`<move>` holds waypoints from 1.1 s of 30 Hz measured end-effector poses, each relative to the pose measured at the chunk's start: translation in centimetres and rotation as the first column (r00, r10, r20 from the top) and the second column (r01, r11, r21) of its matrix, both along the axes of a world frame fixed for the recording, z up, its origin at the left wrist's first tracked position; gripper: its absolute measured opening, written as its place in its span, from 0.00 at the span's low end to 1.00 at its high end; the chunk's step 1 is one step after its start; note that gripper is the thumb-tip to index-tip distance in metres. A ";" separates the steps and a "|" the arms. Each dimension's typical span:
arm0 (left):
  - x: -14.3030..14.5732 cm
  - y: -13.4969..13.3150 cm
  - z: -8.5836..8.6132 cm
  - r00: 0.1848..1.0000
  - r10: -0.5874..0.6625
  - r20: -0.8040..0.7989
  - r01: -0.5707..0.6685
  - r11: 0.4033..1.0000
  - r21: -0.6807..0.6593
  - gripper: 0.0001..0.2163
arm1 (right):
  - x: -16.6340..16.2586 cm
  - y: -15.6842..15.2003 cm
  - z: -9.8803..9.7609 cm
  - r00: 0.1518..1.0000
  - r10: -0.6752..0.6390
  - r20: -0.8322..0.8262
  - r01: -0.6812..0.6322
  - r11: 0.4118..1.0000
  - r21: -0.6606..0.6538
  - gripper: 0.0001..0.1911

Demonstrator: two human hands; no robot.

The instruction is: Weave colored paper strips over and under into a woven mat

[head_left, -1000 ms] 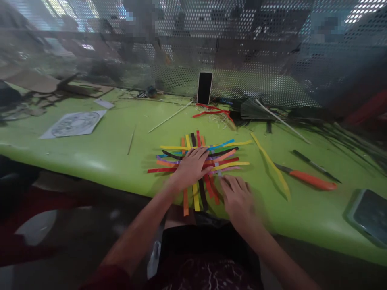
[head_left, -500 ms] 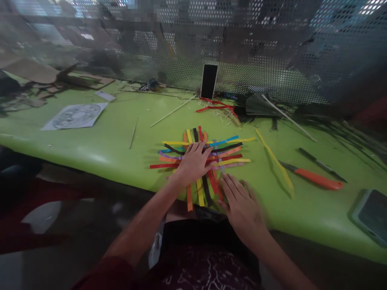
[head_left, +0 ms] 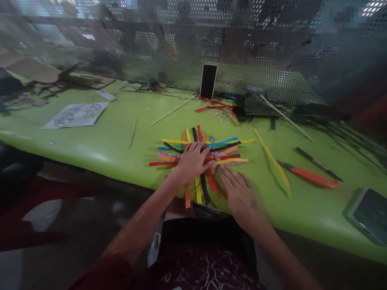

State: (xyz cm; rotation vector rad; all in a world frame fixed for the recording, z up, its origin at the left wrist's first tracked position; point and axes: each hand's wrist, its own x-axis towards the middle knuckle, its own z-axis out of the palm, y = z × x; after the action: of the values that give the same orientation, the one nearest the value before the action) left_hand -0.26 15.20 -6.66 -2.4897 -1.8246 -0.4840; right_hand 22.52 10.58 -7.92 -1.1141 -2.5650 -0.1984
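A criss-cross weave of coloured strips (head_left: 197, 189) lies flat near the table's front edge, with red, yellow, black, orange, blue and purple strands. On its middle rests my left hand (head_left: 192, 161), palm down, fingers spread, covering the centre. My right hand (head_left: 237, 187) is at the lower right side of the weave, its fingers stretched out and close together. Its fingertips reach the weave near the lower end of a grey strip (head_left: 212, 139), whose upper end shows beyond the top strands. Whether the right fingertips pinch that strip is hidden.
To the right lie a loose yellow strip (head_left: 273, 161), an orange-handled knife (head_left: 314, 177), a dark slim tool (head_left: 319, 164) and a phone (head_left: 370, 213). Another phone (head_left: 208, 81) leans on the mesh behind red strips (head_left: 216, 107). A printed sheet (head_left: 75, 114) lies left.
My right hand has slid a little forward toward the weave. The grey strip's upper end now stands out farther past the top strands. My left hand stays on the weave.
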 end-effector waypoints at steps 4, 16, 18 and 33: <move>-0.1 0.0 -0.2 1.000 -0.006 -0.001 0.006 1.000 0.004 0.28 | -0.1 -0.5 0.0 0.994 -0.065 -0.083 0.068 0.997 0.023 0.28; 0.1 0.3 -0.3 0.999 -0.023 -0.033 0.024 0.999 0.034 0.29 | -0.8 -0.2 -0.1 0.997 -0.083 0.007 0.083 0.997 -0.005 0.35; 0.1 0.3 -0.1 0.998 -0.030 -0.047 0.031 0.999 0.029 0.27 | -0.9 -0.1 -0.1 0.995 -0.098 0.020 0.098 0.995 -0.003 0.34; 0.3 0.5 -0.3 0.999 0.012 -0.047 -0.010 0.999 0.037 0.27 | -0.8 -0.5 0.0 0.992 -0.115 -0.055 0.113 0.993 -0.032 0.26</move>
State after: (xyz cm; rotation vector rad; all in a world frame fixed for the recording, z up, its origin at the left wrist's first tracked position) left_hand 0.00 15.71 -6.99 -2.4446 -1.7948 -0.4503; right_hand 21.68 10.11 -7.87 -1.2603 -2.4645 -0.1553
